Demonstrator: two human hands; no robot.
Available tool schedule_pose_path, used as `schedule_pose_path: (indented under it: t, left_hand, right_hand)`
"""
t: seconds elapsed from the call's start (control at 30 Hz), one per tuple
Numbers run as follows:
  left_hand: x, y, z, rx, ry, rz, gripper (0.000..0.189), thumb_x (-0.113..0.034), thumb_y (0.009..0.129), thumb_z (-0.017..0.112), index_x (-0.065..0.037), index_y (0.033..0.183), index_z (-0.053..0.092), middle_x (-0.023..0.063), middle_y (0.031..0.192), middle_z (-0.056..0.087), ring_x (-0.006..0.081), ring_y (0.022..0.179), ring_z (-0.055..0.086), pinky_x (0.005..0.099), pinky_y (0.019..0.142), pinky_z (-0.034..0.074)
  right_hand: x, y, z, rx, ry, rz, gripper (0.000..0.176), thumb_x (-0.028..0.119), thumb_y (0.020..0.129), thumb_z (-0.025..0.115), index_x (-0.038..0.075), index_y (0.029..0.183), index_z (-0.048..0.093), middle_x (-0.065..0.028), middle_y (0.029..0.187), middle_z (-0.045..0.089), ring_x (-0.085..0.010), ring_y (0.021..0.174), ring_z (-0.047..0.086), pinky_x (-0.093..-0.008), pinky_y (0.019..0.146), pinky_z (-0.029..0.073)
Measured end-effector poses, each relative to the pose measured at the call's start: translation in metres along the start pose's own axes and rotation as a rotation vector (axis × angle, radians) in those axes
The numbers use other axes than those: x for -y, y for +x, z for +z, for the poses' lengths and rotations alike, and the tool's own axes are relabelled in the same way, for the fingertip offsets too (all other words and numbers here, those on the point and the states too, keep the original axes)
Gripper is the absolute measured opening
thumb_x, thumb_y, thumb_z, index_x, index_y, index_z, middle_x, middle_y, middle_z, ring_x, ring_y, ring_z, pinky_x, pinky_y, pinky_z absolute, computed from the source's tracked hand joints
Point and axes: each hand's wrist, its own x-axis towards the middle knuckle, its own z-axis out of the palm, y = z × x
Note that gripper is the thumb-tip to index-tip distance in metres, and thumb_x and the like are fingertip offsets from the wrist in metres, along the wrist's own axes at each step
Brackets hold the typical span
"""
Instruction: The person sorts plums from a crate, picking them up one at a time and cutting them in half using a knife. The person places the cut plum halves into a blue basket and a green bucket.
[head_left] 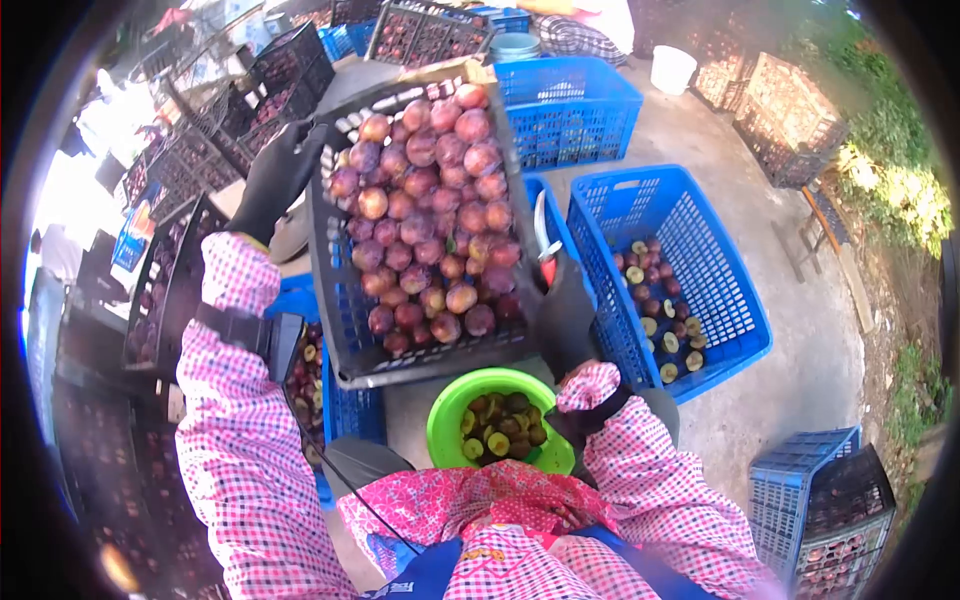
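The dark crate (345, 330), heaped with plums (430, 210), is held up off the floor in front of the person; the left hand (280, 180), black-gloved, has its grip clenched on the crate's far left corner; the right hand (565, 315), also gloved, grasps the near right corner. The load looks heavy and piled to the rim, so in my judgement both grips should stay firm on opposite corners and any tilt should be slow, or fruit will roll over the low near edge; the green bowl (445, 420) sits directly under that edge.

Counted: one dark crate in hand; its plums run to several dozen, too many to number exactly; one green bowl, holding roughly a dozen cut pieces; one blue crate (700, 250) just to the right on the floor, with about twenty fruits in its near corner; one white bucket (672, 68) well apart at the far side.
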Motion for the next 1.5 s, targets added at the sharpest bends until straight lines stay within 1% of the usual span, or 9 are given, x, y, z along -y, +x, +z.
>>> schedule_pose_path:
  t: [0.27, 0.47, 0.73, 0.8, 0.87, 0.9, 1.27, 1.33, 1.5]
  left_hand:
    - [-0.014, 0.095, 0.122, -0.196, 0.564, 0.181, 0.071, -0.048, 0.089, 0.06, -0.008, 0.144, 0.042, 0.0123, 0.147, 0.046, 0.0313, 0.143, 0.033, 0.0483, 0.117, 0.021]
    - [0.048, 0.168, 0.168, -0.249, 0.214, 0.458, 0.047, -0.04, 0.087, 0.068, -0.01, 0.122, 0.063, 0.0151, 0.096, 0.067, 0.0377, 0.091, 0.066, 0.0444, 0.076, 0.05]
    - [0.019, 0.148, 0.119, 0.016, 0.055, 0.12, 0.034, -0.035, 0.095, 0.059, -0.007, 0.112, 0.069, 0.0157, 0.103, 0.07, 0.0288, 0.095, 0.068, 0.0367, 0.082, 0.049]
    - [0.06, 0.144, 0.117, -0.108, 0.093, 0.141, 0.031, -0.032, 0.096, 0.058, -0.008, 0.112, 0.069, 0.0147, 0.1, 0.07, 0.0257, 0.095, 0.068, 0.0368, 0.082, 0.049]
    - [0.105, 0.17, 0.144, -0.075, 0.012, 0.535, 0.032, -0.028, 0.098, 0.055, -0.005, 0.118, 0.066, 0.0166, 0.105, 0.07, 0.0257, 0.099, 0.067, 0.0378, 0.086, 0.049]
    - [0.124, 0.175, 0.159, 0.044, -0.612, 0.265, 0.037, -0.026, 0.099, 0.052, -0.001, 0.124, 0.061, 0.0191, 0.112, 0.068, 0.0272, 0.105, 0.066, 0.0378, 0.089, 0.049]
    - [0.033, 0.155, 0.117, -0.072, 0.185, 0.726, 0.034, -0.023, 0.099, 0.051, -0.006, 0.127, 0.058, 0.0162, 0.113, 0.067, 0.0332, 0.105, 0.064, 0.0383, 0.089, 0.048]
    - [0.011, 0.145, 0.117, -0.046, 0.119, 0.186, 0.034, -0.028, 0.099, 0.05, -0.01, 0.127, 0.058, 0.0169, 0.112, 0.067, 0.0336, 0.104, 0.065, 0.0386, 0.087, 0.049]
    - [-0.024, 0.09, 0.079, -0.258, 0.146, 0.15, 0.041, -0.046, 0.095, 0.054, -0.013, 0.116, 0.067, 0.016, 0.108, 0.069, 0.0327, 0.103, 0.066, 0.0399, 0.087, 0.049]
  right_hand:
    - [0.003, -0.003, -0.006, 0.189, 0.029, 0.239, 0.029, 0.027, 0.087, 0.069, 0.008, 0.107, 0.059, -0.0177, 0.093, 0.065, -0.04, 0.083, 0.065, -0.0475, 0.07, 0.051]
    - [-0.004, 0.001, -0.007, 0.145, 0.176, 0.246, 0.03, 0.021, 0.083, 0.073, 0.008, 0.108, 0.063, -0.0153, 0.092, 0.067, -0.0354, 0.083, 0.068, -0.0409, 0.069, 0.053]
    - [-0.008, -0.007, -0.007, 0.251, 0.187, 0.226, 0.044, 0.015, 0.078, 0.072, 0.014, 0.12, 0.057, -0.0149, 0.097, 0.065, -0.0357, 0.082, 0.066, -0.042, 0.068, 0.053]
    - [-0.016, -0.01, -0.01, 0.44, 0.148, 0.333, 0.046, 0.015, 0.077, 0.07, 0.014, 0.121, 0.057, -0.0156, 0.099, 0.065, -0.0375, 0.081, 0.066, -0.043, 0.067, 0.053]
    - [-0.024, 0.02, 0.0, 0.103, 0.31, 0.071, 0.042, 0.017, 0.077, 0.071, 0.013, 0.118, 0.06, -0.017, 0.105, 0.065, -0.0383, 0.079, 0.067, -0.0429, 0.067, 0.053]
    - [-0.043, 0.021, 0.018, 0.127, 0.269, 0.033, 0.04, 0.018, 0.078, 0.071, 0.013, 0.116, 0.061, -0.0167, 0.103, 0.065, -0.0378, 0.079, 0.067, -0.0425, 0.066, 0.053]
    - [-0.017, -0.036, 0.028, 0.237, 0.41, 0.396, 0.029, 0.016, 0.085, 0.073, 0.009, 0.11, 0.061, -0.0155, 0.094, 0.068, -0.0334, 0.085, 0.069, -0.0389, 0.072, 0.053]
    - [-0.019, -0.039, 0.026, 0.266, 0.345, 0.4, 0.032, 0.016, 0.085, 0.073, 0.008, 0.113, 0.059, -0.0153, 0.096, 0.068, -0.0336, 0.09, 0.069, -0.0392, 0.074, 0.053]
    - [-0.017, -0.06, -0.003, 0.243, 0.353, 0.239, 0.031, 0.018, 0.084, 0.073, 0.007, 0.11, 0.06, -0.0153, 0.09, 0.068, -0.035, 0.079, 0.07, -0.0404, 0.067, 0.054]
